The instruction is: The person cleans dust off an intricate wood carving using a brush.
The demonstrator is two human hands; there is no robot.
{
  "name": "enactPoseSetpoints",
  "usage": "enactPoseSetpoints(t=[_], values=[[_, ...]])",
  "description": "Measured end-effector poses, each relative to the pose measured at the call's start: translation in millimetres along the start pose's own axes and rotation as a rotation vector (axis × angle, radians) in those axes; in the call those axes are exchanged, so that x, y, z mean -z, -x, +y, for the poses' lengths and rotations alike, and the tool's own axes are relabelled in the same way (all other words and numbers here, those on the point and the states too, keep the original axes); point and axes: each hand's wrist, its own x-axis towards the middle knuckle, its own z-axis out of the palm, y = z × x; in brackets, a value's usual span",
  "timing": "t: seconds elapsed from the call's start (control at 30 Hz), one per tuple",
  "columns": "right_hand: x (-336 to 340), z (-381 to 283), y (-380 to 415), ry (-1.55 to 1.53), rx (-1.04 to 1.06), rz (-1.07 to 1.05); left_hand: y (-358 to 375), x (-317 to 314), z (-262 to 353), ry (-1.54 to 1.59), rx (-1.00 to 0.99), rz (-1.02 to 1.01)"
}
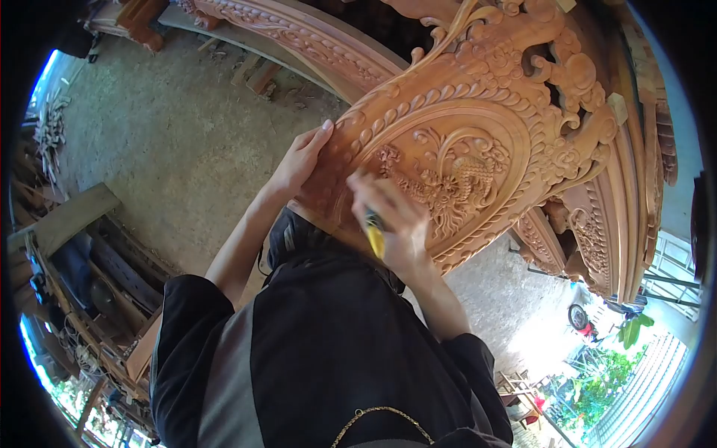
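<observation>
A large carved wooden panel [515, 112] with an oval relief and scrolled, pierced edges leans towards my body. My left hand [302, 157] rests on its left edge, fingers over the rim and thumb side against the wood. My right hand [392, 220] is closed around a tool with a yellow and black handle [375, 235], over the lower left part of the carving. The fingertips are blurred, and the working end of the tool cannot be made out.
More carved wooden pieces [299, 37] lie behind the panel and at the right. Wood scraps [261, 77] are on the concrete floor [164, 134]. A wooden rack [82, 299] holding dark items stands at the left. A wheel [578, 316] and plants show at the lower right.
</observation>
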Motion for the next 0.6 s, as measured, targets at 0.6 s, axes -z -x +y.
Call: enactPoseSetpoints(t=[0.6], values=[[-16.8, 13.1, 6.3, -0.094, -0.244, 0.412, 3.1, 3.1, 1.4, -0.009, 0.041, 0.008]])
